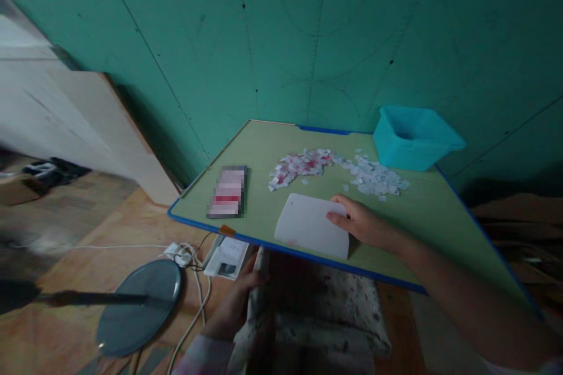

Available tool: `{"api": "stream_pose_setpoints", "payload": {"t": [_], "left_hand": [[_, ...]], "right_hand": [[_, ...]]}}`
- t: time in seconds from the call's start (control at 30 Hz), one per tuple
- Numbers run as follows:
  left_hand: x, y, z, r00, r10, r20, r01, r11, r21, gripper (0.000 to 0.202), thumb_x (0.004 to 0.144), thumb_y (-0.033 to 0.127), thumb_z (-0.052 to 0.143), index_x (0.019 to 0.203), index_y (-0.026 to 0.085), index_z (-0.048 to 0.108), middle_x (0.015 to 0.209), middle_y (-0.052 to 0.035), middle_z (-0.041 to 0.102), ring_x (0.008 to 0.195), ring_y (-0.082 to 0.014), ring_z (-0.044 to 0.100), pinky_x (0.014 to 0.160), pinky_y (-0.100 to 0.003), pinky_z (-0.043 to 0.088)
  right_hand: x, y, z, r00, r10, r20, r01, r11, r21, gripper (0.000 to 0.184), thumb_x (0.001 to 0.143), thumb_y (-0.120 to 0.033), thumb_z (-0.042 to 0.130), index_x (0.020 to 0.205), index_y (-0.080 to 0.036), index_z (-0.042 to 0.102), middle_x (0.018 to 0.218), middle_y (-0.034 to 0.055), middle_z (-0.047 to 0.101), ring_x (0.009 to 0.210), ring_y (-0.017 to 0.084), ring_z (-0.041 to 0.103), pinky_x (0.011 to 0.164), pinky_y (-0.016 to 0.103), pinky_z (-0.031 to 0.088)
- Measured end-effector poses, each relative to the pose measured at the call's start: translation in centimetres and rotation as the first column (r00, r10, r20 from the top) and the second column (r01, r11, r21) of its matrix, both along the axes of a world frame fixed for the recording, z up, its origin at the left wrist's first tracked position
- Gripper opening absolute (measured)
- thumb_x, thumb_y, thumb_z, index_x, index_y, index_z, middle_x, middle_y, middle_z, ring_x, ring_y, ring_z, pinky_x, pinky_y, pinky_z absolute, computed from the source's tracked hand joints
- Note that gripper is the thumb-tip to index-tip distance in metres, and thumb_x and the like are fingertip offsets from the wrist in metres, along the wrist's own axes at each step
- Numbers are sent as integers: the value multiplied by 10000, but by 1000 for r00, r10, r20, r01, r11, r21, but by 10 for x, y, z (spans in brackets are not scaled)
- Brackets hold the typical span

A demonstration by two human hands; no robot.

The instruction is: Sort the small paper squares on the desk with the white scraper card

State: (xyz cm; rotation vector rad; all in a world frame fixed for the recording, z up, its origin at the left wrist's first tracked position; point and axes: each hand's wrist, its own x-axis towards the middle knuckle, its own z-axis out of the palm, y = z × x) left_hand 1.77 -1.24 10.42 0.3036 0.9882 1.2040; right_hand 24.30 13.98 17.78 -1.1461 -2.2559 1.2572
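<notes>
My right hand (365, 224) rests on the green table (440, 217), fingers closed on the right edge of a white flat card (308, 224) lying near the front edge. Beyond the card are a pile of red-and-white paper bits (301, 165) and a pile of white paper bits (373, 177). My left hand (240, 293) is below the table's front edge, fingers curled round the table leg (258, 281).
A turquoise plastic bin (413, 136) stands at the table's far right corner. A phone (229, 190) lies at the table's left. On the floor are a grey round lamp base (138, 304), white cables with a power strip (180, 253) and a patterned cushion (325, 316).
</notes>
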Motion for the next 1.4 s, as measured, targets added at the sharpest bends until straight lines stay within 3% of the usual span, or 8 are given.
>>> {"api": "stream_pose_setpoints", "payload": {"t": [0.17,0.43,0.57,0.7,0.9,1.13,1.27,1.4], "left_hand": [[2,-4,4,999,-38,25,36,998,56,543,658,95,470,1190,201,471,893,22,700,960,-182,573,770,-259,426],[2,-4,11,996,-85,-40,88,993,84,522,681,113,459,1195,200,479,913,-3,701,980,-212,572,798,-297,429],[1,-5,6,996,-79,-38,81,996,38,537,668,147,478,1201,208,471,855,16,713,936,-205,593,772,-289,440],[2,-6,7,996,-84,-39,86,994,61,525,682,120,458,1199,213,476,944,21,697,998,-188,558,813,-268,410],[4,-4,8,996,-88,-14,89,994,60,516,663,115,477,1165,230,508,1004,20,681,967,-184,576,843,-270,392],[7,-6,-11,992,-123,-3,123,992,41,519,674,111,480,1184,206,472,952,-9,693,970,-217,582,786,-299,426],[18,-5,-15,997,-82,-9,83,996,23,505,710,132,439,1210,195,440,861,-15,704,942,-216,594,793,-327,423],[20,-3,-30,999,-11,-50,11,1000,2,507,619,158,517,1121,225,516,838,4,701,949,-241,580,809,-342,415]], "right_hand": [[-1,-1,0,1000,15,-19,-16,1000,-26,251,800,-427,433,875,-187,425,713,2,523,620,112,491,518,220,354],[2,-3,3,995,65,-80,-72,994,-88,255,784,-431,467,872,-192,451,721,-6,520,616,101,489,518,210,372],[5,6,3,984,-86,-159,76,995,-70,271,768,-450,476,857,-199,426,692,-16,498,593,103,482,484,208,354],[11,17,7,925,-244,-290,245,969,-34,264,751,-439,502,855,-208,425,685,-22,495,585,108,481,499,224,359],[18,26,6,891,-317,-325,336,942,2,269,738,-454,512,848,-218,442,644,-26,498,559,123,482,496,246,364],[20,34,-4,899,-337,-278,379,918,112,258,744,-456,504,828,-217,458,625,-25,492,558,125,476,494,248,353],[22,38,-3,843,-421,-335,482,868,122,271,730,-455,520,833,-210,467,629,-21,507,560,125,473,500,249,352],[33,46,0,676,-554,-485,676,729,109,296,711,-455,544,858,-206,480,704,-13,535,602,121,482,526,245,369]]}}
